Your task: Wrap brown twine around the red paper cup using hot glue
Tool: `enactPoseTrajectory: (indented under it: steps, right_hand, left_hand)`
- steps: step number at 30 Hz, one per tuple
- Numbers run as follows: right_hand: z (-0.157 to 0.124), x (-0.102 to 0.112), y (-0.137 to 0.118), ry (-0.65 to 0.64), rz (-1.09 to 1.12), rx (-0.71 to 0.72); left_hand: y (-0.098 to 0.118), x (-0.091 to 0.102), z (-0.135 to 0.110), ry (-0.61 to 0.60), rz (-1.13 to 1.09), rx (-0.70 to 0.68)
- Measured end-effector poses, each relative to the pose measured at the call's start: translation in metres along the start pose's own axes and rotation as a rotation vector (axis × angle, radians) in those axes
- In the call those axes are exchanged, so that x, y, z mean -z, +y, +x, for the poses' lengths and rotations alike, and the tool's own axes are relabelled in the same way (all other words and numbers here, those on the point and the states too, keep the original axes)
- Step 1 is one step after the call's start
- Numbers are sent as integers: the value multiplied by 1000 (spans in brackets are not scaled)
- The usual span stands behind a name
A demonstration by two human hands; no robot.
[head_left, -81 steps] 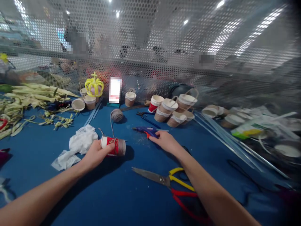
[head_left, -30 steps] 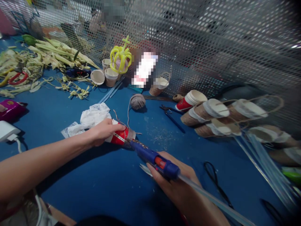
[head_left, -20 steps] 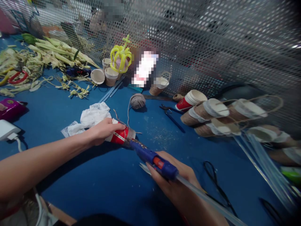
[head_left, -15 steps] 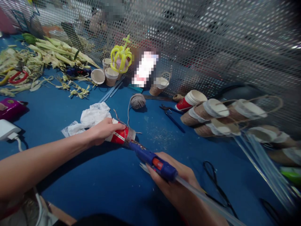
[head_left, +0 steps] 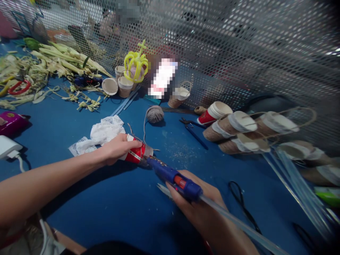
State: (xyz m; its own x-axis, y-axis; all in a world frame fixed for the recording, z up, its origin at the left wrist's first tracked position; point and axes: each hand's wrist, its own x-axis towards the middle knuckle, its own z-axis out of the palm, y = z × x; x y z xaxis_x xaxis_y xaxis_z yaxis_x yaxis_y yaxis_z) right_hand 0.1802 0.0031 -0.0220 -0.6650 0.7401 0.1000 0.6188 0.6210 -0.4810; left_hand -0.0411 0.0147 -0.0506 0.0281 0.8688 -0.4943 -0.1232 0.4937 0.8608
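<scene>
My left hand [head_left: 118, 148] is closed round a red and white paper cup [head_left: 134, 154] tilted on its side. Grey yarn is wound round the cup's right end, and a strand leads up to the yarn ball [head_left: 155, 114]. My right hand [head_left: 196, 198] grips a blue hot glue gun [head_left: 172, 177], a clear glue stick [head_left: 225, 214] sticking out of its back. The gun's nozzle is at the wound end of the cup; whether it touches I cannot tell. Silver blades [head_left: 164, 190] show beside my right fingers; their handles are hidden.
Crumpled white lace cloth [head_left: 107, 129] lies behind my left hand. Pliers [head_left: 195, 132], twine-wrapped cups [head_left: 231, 125] and loose glue sticks [head_left: 297, 191] are to the right. Dried husks [head_left: 63, 58] and a yellow crown-shaped piece [head_left: 136, 67] stand at the back, before a perforated metal screen [head_left: 225, 46].
The glue gun and my right hand have shifted slightly right and down, the nozzle drawing a little away from the cup's yarn. My left hand keeps its hold on the cup.
</scene>
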Motion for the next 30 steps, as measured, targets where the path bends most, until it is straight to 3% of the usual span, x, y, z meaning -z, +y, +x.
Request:
enactPoseTrajectory:
  steps: [10, 17, 30]
  right_hand:
    - [3, 7, -5, 75, 4, -29]
    - [8, 12, -5, 79, 27, -61]
    - [3, 12, -3, 39, 11, -37]
  left_hand:
    - [-4, -3, -3, -28, 121, -101]
    - [-1, -3, -6, -38, 249, -177]
    - [-1, -2, -6, -104, 260, -220]
